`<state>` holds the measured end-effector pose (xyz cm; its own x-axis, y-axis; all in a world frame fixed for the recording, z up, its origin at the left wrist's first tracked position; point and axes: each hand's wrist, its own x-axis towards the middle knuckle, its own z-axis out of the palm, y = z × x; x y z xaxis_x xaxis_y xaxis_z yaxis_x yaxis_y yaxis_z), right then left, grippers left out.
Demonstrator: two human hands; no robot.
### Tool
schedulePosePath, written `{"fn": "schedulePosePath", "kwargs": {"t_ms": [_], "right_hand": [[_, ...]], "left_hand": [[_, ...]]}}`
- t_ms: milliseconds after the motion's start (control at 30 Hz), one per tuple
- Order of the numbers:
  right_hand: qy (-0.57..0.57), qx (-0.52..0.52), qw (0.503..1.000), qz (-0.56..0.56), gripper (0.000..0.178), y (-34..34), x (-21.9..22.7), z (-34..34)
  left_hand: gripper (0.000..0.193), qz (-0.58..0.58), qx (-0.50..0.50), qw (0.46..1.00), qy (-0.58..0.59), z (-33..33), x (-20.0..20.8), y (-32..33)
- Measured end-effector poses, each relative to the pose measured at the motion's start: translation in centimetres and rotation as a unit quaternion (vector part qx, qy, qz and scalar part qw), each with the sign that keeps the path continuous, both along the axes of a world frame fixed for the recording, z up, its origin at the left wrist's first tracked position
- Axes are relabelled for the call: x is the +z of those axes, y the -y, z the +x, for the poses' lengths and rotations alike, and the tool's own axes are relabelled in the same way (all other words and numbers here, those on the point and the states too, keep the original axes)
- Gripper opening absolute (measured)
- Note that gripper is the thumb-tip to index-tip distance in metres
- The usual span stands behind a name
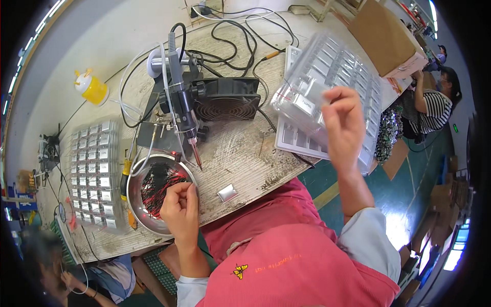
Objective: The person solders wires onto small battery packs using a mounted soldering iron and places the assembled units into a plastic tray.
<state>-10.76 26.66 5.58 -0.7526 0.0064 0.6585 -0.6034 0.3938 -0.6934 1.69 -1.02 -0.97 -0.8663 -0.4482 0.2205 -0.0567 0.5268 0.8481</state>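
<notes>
My right hand is raised over the stacked clear plastic trays at the right. Its thumb and curled forefinger are apart, with a slight blur at the fingertips, and I see nothing between them. Under its fingertips, a flat silver pouch lies in a clear tray, with thin red wire near it. My left hand is at the right rim of a metal bowl, its fingers pinched; what they hold, if anything, is hidden. Red and black wires fill the bowl. Another silver pouch lies on the bench between my hands.
A soldering iron in a stand points down at the bench, beside a black fan. A filled tray and a yellow-handled tool lie left. A yellow bottle, black cables and a cardboard box are farther back.
</notes>
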Motion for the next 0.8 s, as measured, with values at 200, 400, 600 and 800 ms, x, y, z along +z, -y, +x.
{"fn": "schedulePosePath", "kwargs": {"t_ms": [200,400,600,800], "right_hand": [[0.084,0.0,0.996,0.004,0.011,-2.0,1.2,-2.3],[0.115,0.002,0.988,0.103,0.016,-1.7,0.1,-2.6],[0.14,-0.04,0.987,0.073,0.016,-1.6,-0.1,-2.5],[0.071,-0.063,0.978,0.188,0.014,-1.6,-0.2,-2.4]], "left_hand": [[0.007,-0.006,-0.008,1.0,-0.001,0.1,-0.1,0.2],[0.007,0.003,0.005,1.0,-0.011,0.4,-0.2,0.6],[0.006,0.01,0.007,1.0,-0.021,0.7,-0.5,0.9],[0.006,0.026,0.015,0.999,-0.023,0.7,-0.5,0.9]]}}
